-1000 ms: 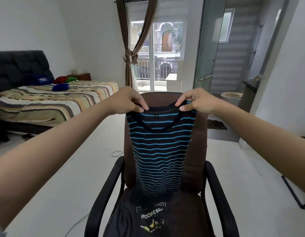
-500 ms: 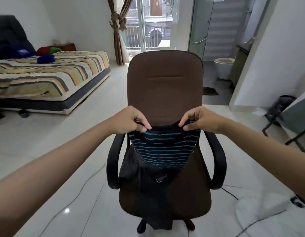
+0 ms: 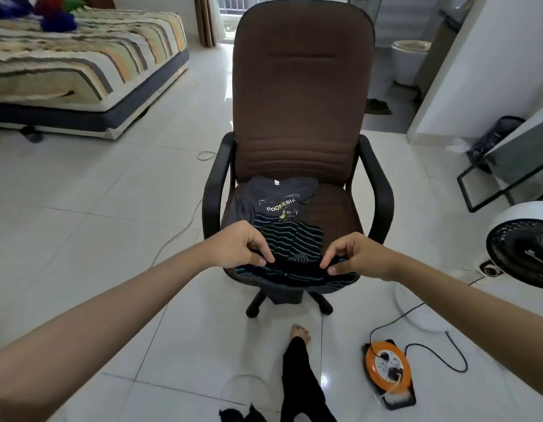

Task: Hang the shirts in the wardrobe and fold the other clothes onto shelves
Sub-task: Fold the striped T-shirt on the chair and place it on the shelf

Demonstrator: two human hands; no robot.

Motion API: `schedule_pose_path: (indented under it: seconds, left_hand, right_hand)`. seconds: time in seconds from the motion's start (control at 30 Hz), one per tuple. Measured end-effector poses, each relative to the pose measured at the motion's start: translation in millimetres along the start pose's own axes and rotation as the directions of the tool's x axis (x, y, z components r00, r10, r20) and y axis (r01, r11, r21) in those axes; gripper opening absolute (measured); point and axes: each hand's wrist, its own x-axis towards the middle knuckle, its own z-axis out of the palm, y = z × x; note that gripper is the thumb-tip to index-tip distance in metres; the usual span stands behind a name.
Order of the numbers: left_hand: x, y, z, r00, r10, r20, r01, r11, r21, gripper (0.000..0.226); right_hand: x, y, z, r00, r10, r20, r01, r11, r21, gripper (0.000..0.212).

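Note:
A black shirt with blue stripes [image 3: 290, 239] lies folded over on the seat of a brown office chair [image 3: 300, 95], near its front edge. My left hand [image 3: 242, 245] pinches the shirt's collar edge on the left. My right hand [image 3: 352, 254] pinches the same edge on the right. Under it lies a dark grey T-shirt [image 3: 270, 199] with "INDONESIA" printed on it, spread towards the chair's back.
A bed with a striped cover [image 3: 81, 59] stands at the far left. An orange cable reel [image 3: 389, 368] and its black cord lie on the tiled floor at the right. A white fan [image 3: 522, 245] stands at the right edge. My foot [image 3: 299, 332] is below the chair.
Both hands have brought the striped shirt down from hanging in front of the chair back onto the seat, where it now lies over the grey T-shirt. The view has tilted downwards.

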Motion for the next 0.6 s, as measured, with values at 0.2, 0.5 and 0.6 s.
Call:
schedule_pose_path:
  seconds: [0.2,0.5,0.6]
  left_hand:
    - [19.0,-27.4,13.5,0.998,-0.059,-0.003,0.059,0.998,-0.003,0.023]
    - [130.6,-86.0,-4.7,0.962,-0.208,0.177,0.180,0.970,0.162,0.052]
    - [184.7,-107.2,-14.1,0.953,-0.225,0.203,0.160,0.943,0.292,0.054]
  right_hand:
    - [21.4,36.7,6.3,0.995,0.073,-0.067,-0.064,0.991,0.120,0.020]
    - [112.1,106.0,-37.0,0.967,0.218,-0.135,-0.186,0.958,0.217,0.035]
    - [154.6,137.5,-59.1,0.961,0.251,-0.118,-0.229,0.958,0.170,0.044]
